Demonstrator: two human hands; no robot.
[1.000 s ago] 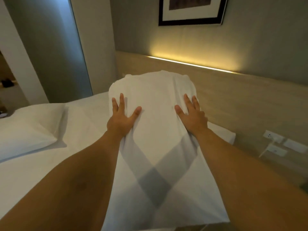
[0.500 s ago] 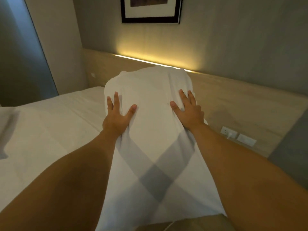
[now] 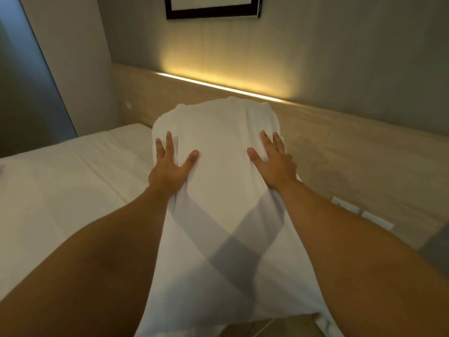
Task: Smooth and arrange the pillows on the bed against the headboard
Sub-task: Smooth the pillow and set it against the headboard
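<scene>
At frame centre, a white pillow [image 3: 223, 190] lies on the bed [image 3: 73, 190] beside the wooden headboard [image 3: 340, 147]. The left hand [image 3: 170, 170] and right hand [image 3: 274, 164] press flat on it, fingers spread, grasping nothing.

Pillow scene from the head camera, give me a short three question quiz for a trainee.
1. True or false: both hands press flat on the pillow.
2. Which lies nearer the headboard? A) left hand B) right hand
3. Fill in: the glowing strip runs along the top of the ____.

Key: 1 true; 2 B; 3 headboard. Fingers are straight and spread, not gripping the fabric.
</scene>
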